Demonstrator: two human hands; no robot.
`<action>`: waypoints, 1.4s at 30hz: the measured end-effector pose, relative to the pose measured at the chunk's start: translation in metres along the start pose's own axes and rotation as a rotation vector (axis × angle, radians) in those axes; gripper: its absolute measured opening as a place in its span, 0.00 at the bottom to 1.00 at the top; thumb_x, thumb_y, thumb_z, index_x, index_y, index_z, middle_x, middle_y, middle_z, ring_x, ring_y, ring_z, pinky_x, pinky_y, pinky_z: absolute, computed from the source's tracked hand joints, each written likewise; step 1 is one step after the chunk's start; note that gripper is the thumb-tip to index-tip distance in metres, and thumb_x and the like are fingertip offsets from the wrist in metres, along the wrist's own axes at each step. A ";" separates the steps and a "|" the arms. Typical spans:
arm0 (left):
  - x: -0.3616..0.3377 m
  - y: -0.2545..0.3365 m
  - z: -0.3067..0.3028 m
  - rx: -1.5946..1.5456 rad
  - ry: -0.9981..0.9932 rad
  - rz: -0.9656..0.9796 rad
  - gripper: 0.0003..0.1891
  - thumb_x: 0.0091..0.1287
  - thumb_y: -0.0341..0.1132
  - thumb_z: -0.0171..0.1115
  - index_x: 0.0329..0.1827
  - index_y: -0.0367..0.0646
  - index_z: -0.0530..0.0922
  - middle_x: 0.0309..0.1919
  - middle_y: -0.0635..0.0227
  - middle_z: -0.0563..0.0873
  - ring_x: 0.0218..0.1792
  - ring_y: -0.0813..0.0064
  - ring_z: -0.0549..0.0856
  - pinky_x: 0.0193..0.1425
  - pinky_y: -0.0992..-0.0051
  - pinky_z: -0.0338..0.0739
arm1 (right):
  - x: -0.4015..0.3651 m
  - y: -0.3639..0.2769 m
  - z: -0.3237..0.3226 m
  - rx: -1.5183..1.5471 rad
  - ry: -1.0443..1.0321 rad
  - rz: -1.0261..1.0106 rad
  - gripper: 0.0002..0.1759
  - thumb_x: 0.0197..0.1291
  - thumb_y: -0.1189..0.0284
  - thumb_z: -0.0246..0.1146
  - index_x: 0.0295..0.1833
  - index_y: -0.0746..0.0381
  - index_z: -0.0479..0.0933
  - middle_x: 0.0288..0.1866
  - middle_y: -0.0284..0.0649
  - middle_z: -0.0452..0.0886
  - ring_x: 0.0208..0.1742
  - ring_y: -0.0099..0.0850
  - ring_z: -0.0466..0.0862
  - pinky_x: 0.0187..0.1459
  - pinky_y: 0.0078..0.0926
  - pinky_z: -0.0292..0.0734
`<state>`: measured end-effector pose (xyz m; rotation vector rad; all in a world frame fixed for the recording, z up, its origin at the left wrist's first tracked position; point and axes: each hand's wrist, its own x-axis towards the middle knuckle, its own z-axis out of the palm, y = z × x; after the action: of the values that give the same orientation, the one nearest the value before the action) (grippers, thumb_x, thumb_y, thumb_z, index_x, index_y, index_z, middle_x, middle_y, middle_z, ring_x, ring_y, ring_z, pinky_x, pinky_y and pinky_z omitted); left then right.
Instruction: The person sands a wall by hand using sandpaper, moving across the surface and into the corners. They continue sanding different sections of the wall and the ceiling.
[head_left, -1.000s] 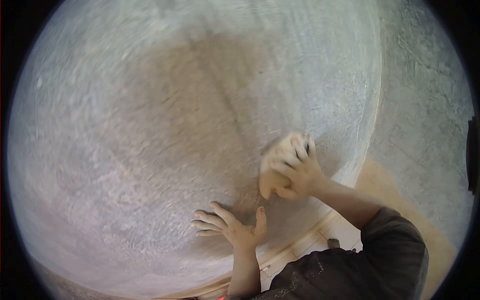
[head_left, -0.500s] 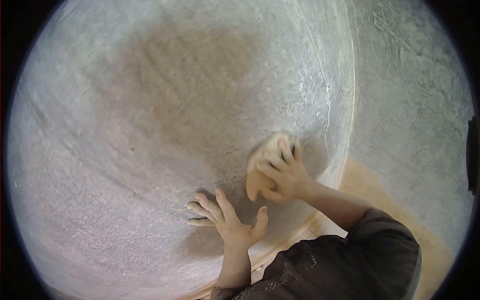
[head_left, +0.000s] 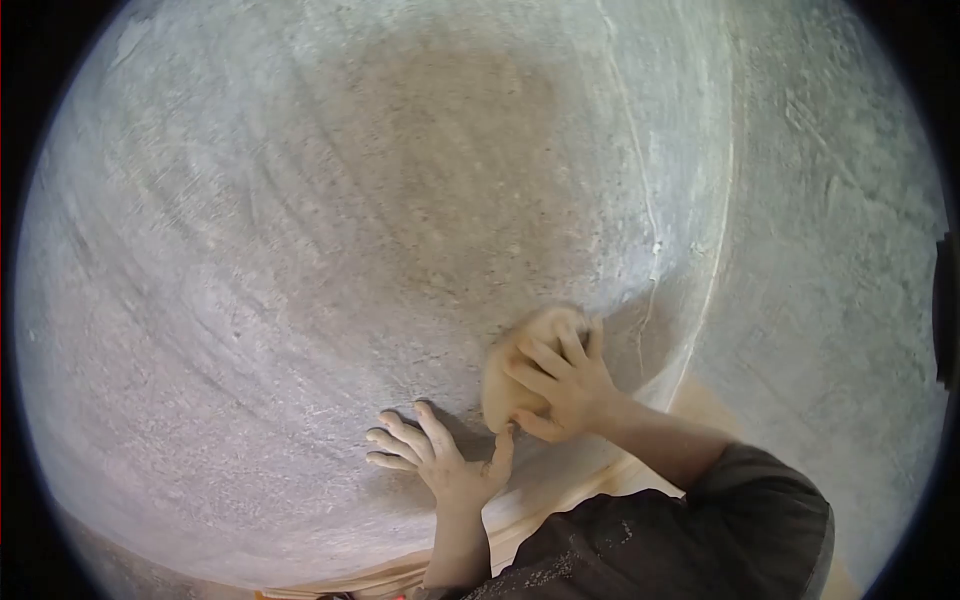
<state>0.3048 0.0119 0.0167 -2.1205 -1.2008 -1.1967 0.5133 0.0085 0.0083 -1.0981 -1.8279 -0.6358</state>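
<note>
My right hand [head_left: 572, 392] grips a tan, rounded sponge-like pad [head_left: 503, 388], its fingers bent over the top and right side. The pad rests against a rough, mottled grey surface [head_left: 220, 250] that looks like plaster. To the left, my left hand [head_left: 455, 474] has its fingers spread, with the fingertips at that same surface. Its thumb points up, the tip right at the pad's lower edge. The pad's right part is hidden beneath my right hand.
A thin raised line [head_left: 655, 246] runs down the surface right of the pad. Farther right, a pale edge [head_left: 715, 270] borders another grey surface [head_left: 830, 250]. Tan strips [head_left: 545, 505] lie along the bottom, behind my dark sleeve [head_left: 765, 500]. A darker, damp-looking patch [head_left: 460, 150] spreads above.
The view has shifted, so the surface, both hands and the pad sit lower in it. My left thumb is now closer to the pad's lower edge. My right hand keeps its grip.
</note>
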 end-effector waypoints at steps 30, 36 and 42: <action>-0.007 -0.026 -0.008 -1.341 -0.372 0.127 0.38 0.61 0.36 0.71 0.72 0.33 0.63 0.72 0.42 0.66 0.69 0.53 0.74 0.71 0.58 0.68 | 0.072 0.035 -0.041 -0.203 0.408 0.402 0.47 0.70 0.43 0.46 0.77 0.73 0.52 0.81 0.64 0.44 0.82 0.63 0.40 0.75 0.67 0.30; 0.009 -0.005 0.000 -1.568 -0.552 -0.130 0.42 0.62 0.38 0.71 0.76 0.35 0.57 0.72 0.49 0.68 0.68 0.57 0.75 0.70 0.61 0.69 | -0.066 0.035 0.024 -0.156 0.287 0.454 0.48 0.67 0.49 0.53 0.76 0.78 0.51 0.78 0.70 0.50 0.80 0.69 0.43 0.75 0.67 0.30; 0.026 0.020 0.015 -1.685 -0.748 -0.189 0.45 0.63 0.43 0.70 0.78 0.36 0.55 0.74 0.50 0.67 0.70 0.55 0.72 0.72 0.60 0.66 | 0.003 0.081 -0.020 -0.013 0.557 0.522 0.47 0.64 0.54 0.59 0.78 0.73 0.53 0.80 0.65 0.49 0.81 0.65 0.40 0.75 0.64 0.26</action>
<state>0.3356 0.0241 0.0310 -3.9784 -0.4280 -1.9114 0.5924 0.0330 0.0194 -1.1967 -1.0110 -0.5632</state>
